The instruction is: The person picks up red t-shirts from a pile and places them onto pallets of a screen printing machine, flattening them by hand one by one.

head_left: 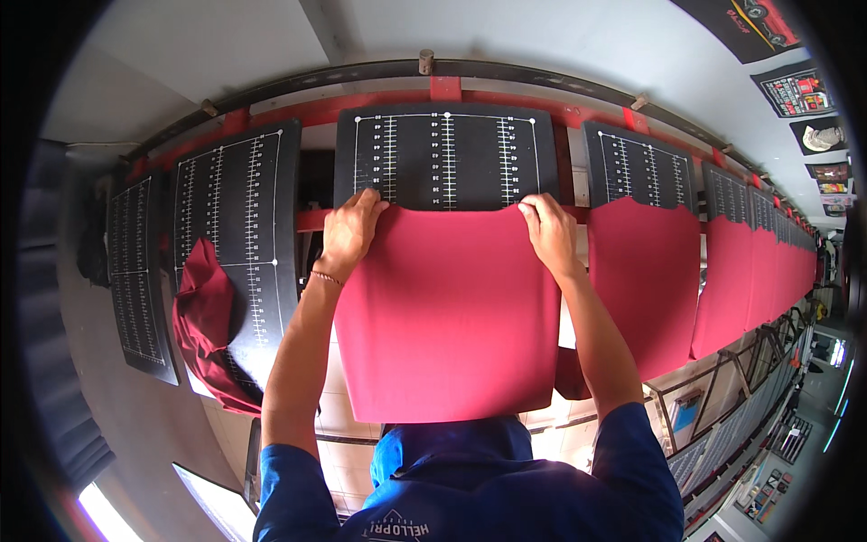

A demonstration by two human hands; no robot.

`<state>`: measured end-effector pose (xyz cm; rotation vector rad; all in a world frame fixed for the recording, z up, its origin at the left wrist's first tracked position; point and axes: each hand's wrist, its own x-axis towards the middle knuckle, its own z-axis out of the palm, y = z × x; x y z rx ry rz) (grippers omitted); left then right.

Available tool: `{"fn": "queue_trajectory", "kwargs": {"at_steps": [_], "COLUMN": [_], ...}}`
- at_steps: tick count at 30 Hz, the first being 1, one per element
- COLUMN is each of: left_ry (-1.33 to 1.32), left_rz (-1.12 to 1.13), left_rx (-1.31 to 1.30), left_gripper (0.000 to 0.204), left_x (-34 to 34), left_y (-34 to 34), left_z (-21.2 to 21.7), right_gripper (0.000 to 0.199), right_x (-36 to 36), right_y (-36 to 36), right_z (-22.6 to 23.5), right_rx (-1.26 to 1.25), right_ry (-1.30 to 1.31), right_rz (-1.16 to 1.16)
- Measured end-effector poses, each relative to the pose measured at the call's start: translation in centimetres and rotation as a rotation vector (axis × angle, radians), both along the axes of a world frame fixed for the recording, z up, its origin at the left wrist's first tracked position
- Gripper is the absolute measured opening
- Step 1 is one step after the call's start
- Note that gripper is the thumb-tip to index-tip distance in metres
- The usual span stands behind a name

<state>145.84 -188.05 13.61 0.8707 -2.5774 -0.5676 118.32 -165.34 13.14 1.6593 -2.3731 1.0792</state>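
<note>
A red fabric panel lies smooth over the middle black board, which carries white ruler markings. My left hand pinches the panel's upper left corner, a thin bracelet on its wrist. At the upper right corner, my right hand has its fingers closed on the same fabric. Between my hands the panel's top edge dips in a shallow curve. The board's upper part stays bare above that edge. Over the front of the board the cloth hangs down close to my body.
Left of me, a crumpled dark red cloth rests on another marked board. To the right, a row of boards carries similar red panels. A red and black metal rail runs behind them. Printed pictures hang on the right wall.
</note>
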Motion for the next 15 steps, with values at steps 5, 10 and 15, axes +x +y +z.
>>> {"fn": "queue_trajectory", "kwargs": {"at_steps": [5, 10, 15], "left_ry": [-0.051, -0.067, -0.069], "left_rz": [-0.018, -0.039, -0.042], "left_rx": [-0.023, -0.008, -0.012], "left_gripper": [0.019, 0.019, 0.019], "left_x": [-1.6, -2.1, -2.2], "left_y": [-2.0, -2.7, -2.7], "left_z": [-0.1, -0.3, -0.3], "right_gripper": [0.015, 0.016, 0.017], "right_x": [-1.6, -2.0, -1.9], "right_y": [-1.8, -2.5, -2.6], "right_z": [-0.3, -0.8, -0.8], "right_rx": [0.088, 0.132, 0.14], "right_ry": [0.033, 0.049, 0.061], "right_rz": [-0.015, -0.035, -0.054]}}
